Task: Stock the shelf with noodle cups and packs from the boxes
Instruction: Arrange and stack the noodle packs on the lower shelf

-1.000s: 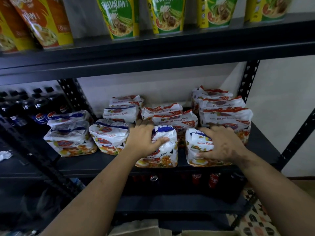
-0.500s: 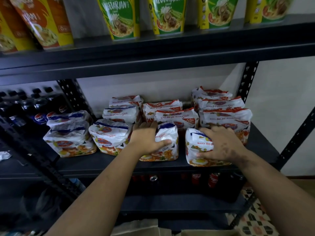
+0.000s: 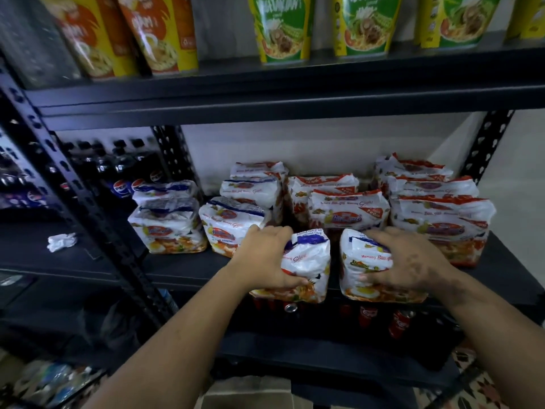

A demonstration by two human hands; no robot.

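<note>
Two white, blue-topped noodle packs stand at the front edge of the black middle shelf (image 3: 182,267). My left hand (image 3: 265,258) grips the left pack (image 3: 309,261) from its left side, thumb under its front. My right hand (image 3: 407,261) lies over the right pack (image 3: 359,261), fingers wrapped across its front. Behind them stand rows of red-topped packs (image 3: 348,214) and blue-topped packs (image 3: 233,225). Green noodle cups (image 3: 283,28) and orange noodle cups (image 3: 159,33) line the upper shelf.
Dark cola bottles (image 3: 124,172) fill the neighbouring shelf on the left, where a crumpled white scrap (image 3: 62,242) lies. Red soda cans (image 3: 398,323) sit on the shelf below. A cardboard box (image 3: 250,394) shows at the bottom edge. Perforated black uprights (image 3: 88,214) frame the bays.
The view has shifted so the shelf sits further right. My left hand has pulled its pack a little forward and changed its grip to the pack's side. My right hand stays on its pack.
</note>
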